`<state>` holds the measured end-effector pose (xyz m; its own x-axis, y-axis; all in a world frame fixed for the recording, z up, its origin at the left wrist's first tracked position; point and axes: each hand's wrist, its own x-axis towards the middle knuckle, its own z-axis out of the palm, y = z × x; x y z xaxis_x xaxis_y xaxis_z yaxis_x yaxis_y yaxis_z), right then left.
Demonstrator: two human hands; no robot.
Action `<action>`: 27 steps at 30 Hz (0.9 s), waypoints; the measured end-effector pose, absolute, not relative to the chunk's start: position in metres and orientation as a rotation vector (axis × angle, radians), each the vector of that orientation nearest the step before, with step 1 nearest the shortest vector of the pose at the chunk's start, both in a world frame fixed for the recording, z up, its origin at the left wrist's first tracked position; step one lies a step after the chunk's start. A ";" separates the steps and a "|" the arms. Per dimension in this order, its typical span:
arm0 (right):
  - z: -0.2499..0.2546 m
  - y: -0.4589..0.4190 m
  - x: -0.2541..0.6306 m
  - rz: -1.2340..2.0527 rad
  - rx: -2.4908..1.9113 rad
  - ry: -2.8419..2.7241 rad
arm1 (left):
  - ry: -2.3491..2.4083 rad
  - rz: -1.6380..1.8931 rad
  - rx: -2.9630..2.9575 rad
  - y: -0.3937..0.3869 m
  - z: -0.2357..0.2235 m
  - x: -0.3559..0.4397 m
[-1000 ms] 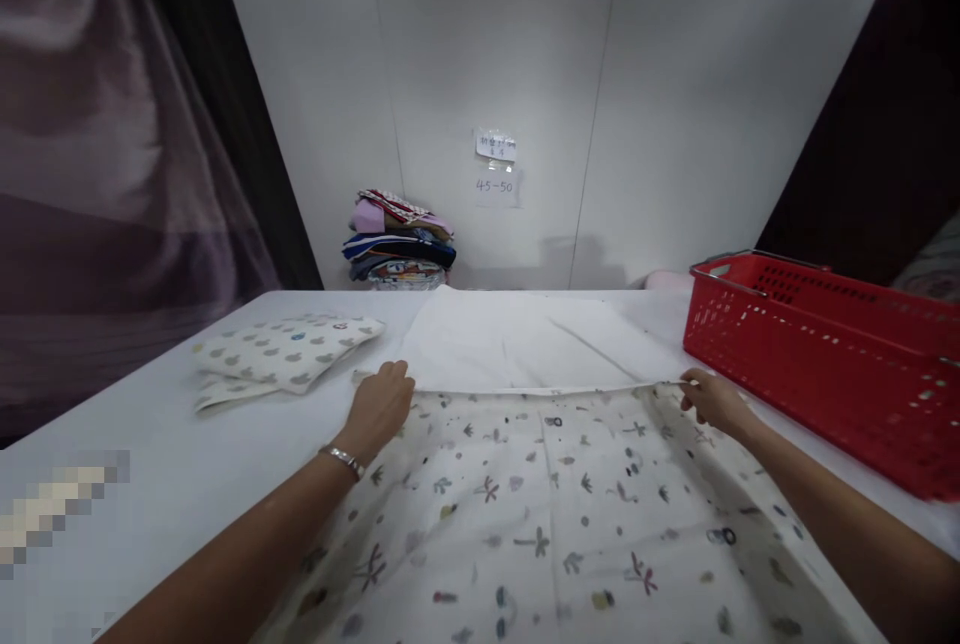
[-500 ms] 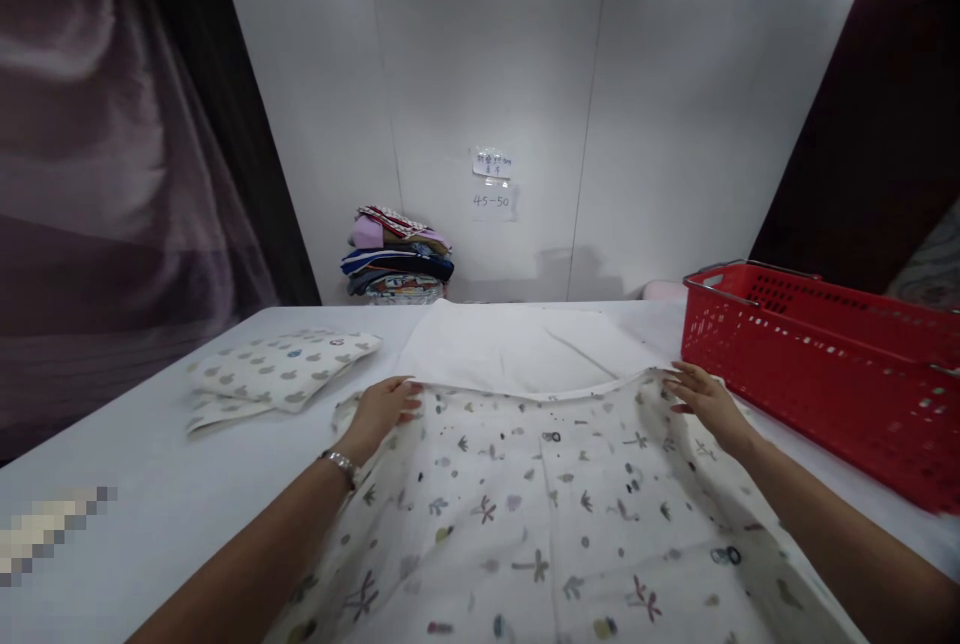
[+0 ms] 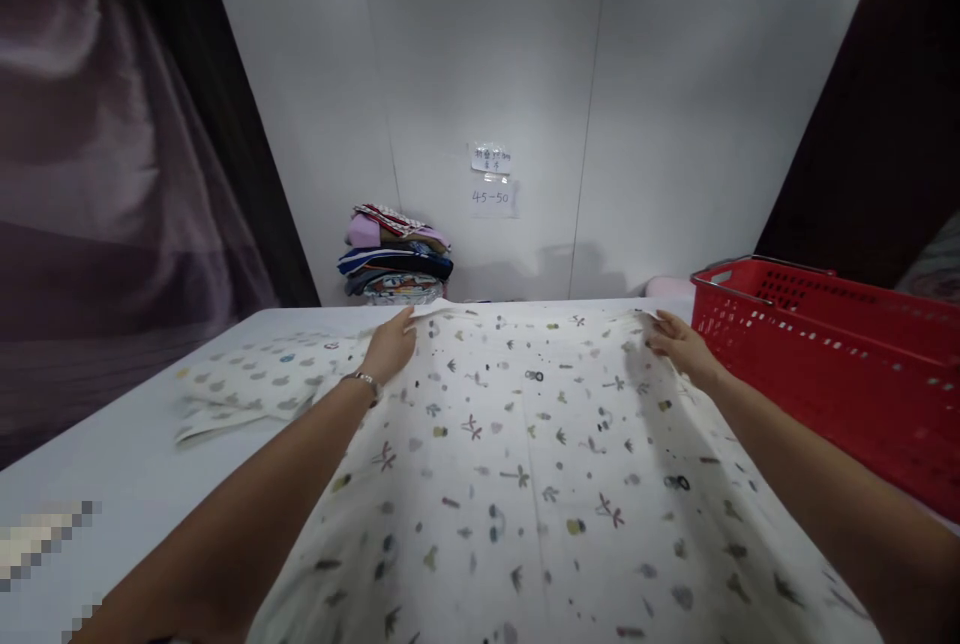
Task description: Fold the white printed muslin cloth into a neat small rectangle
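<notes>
Currently both hands [image 3: 534, 344] holding patterned cloth [image 3: 525, 454].

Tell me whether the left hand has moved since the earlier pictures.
Yes, forward: the left hand is now nearer the table's far edge, with the printed cloth.

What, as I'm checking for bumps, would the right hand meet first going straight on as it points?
Past the patterned cloth that the right hand holds, probably the pale wall behind the table, though depth is unclear.
</notes>
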<state>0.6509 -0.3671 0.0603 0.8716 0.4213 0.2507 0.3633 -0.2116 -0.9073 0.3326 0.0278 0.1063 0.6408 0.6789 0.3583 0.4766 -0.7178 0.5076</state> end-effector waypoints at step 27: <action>0.063 -0.244 0.768 -0.034 -1.954 -0.576 | 1.075 0.791 2.592 0.112 0.098 0.477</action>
<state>0.7682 -0.2437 0.0632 0.8839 0.3777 0.2758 0.4079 -0.3339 -0.8498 0.4769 0.1118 0.0976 0.5863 0.7081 0.3935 0.5865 -0.7061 0.3968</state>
